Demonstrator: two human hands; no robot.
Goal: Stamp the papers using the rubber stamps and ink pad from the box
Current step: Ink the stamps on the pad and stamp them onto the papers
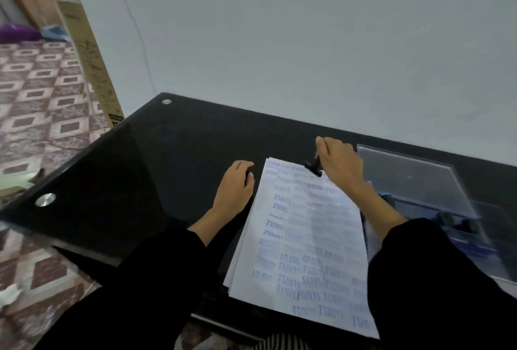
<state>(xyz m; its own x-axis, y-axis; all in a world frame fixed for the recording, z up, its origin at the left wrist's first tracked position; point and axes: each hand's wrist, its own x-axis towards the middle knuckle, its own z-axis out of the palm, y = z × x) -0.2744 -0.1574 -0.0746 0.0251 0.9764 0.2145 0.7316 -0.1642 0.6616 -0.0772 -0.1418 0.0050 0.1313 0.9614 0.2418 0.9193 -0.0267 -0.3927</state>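
Head view: right grip (pixel 338 165) pinches rubber stamp (pixel 313 167), tilted just beneath it at far edge of papers (pixel 302 237). Left grip (pixel 233 190) relaxed on worktop (pixel 167 154), off the sheets: stack could slide, print smear.

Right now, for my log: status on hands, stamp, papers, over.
Right hand grips black stamp, tilted at paper stack's far edge. Left hand empty, resting on table beside stack. Clear box off right, nothing blocking.
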